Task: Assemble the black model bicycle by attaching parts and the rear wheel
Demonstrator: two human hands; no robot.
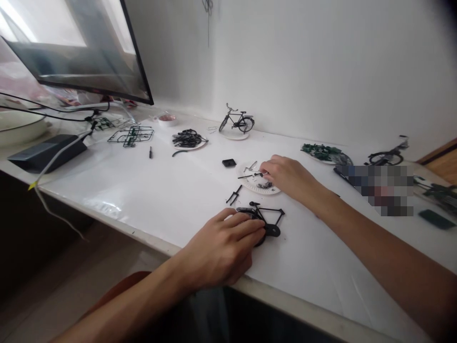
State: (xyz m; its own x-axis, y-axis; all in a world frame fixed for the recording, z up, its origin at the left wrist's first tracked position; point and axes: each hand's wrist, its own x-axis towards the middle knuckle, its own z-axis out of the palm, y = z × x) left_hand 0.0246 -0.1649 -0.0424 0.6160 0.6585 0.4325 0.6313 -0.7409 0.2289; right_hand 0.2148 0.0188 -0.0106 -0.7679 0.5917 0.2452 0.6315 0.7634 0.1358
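Observation:
My left hand [228, 238] is closed around the rear part of a small black model bicycle frame [273, 230], close to the table's front edge. Its wheel is mostly covered by my fingers. Over a white paper plate [254, 188], my right hand [280, 170] has its fingertips pinched together; what they hold, if anything, is hidden. Small black and silver parts [264, 185] lie on that plate, and a thin black rod [245, 176] reaches over its left rim. A black model fork [234, 195] rests on the table between the plate and my left hand.
An assembled model bicycle [237, 121] stands at the wall. Black parts [187, 138] and green parts [321, 152] fill other plates. Part frames [132, 136], a small screwdriver [150, 152] and a black block [229, 163] lie about. A monitor [89, 47] overhangs the left side.

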